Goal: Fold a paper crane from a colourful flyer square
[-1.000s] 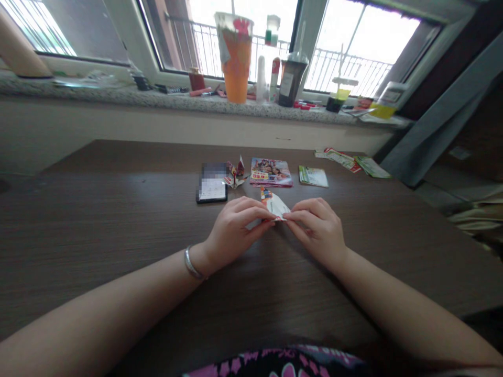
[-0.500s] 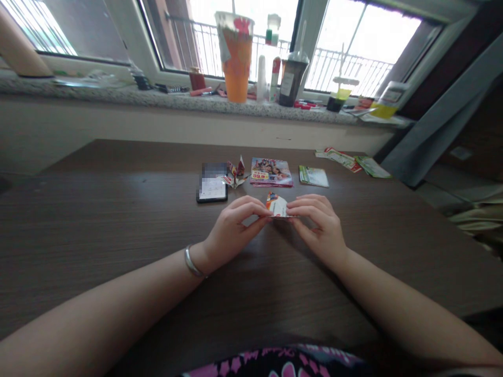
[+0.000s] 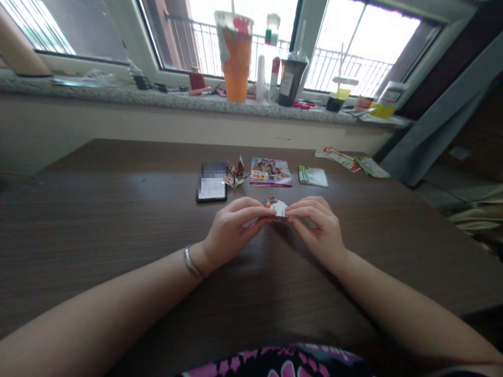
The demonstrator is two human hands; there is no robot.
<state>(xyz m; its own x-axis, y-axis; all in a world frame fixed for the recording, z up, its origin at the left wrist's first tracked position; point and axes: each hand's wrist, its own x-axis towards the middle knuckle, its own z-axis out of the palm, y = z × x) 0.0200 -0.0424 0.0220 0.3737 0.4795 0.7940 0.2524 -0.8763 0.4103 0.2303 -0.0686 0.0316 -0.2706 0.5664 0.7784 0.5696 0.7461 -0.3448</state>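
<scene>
Between my two hands is a small folded piece of printed paper [image 3: 278,207], white with an orange and dark patch at its upper left. My left hand [image 3: 238,225] pinches its left side between thumb and fingers. On the other side, my right hand [image 3: 318,222] grips the right edge the same way. Fingertips cover parts of the paper, so its full shape is hidden. Just beyond my left hand stand a folded paper crane [image 3: 234,175] and a phone [image 3: 212,183] lying flat with its screen lit.
Past the paper lie a stack of colourful flyers [image 3: 271,172] and a small pile of cards [image 3: 313,176]. More printed slips [image 3: 341,158] are at the table's far right. An orange drink cup [image 3: 236,63] and a dark cup [image 3: 291,78] stand on the windowsill [image 3: 267,109].
The paper has tilted and bent slightly between my fingers, and less of its white face shows. My left fingertips have shifted a little to the right over it.
</scene>
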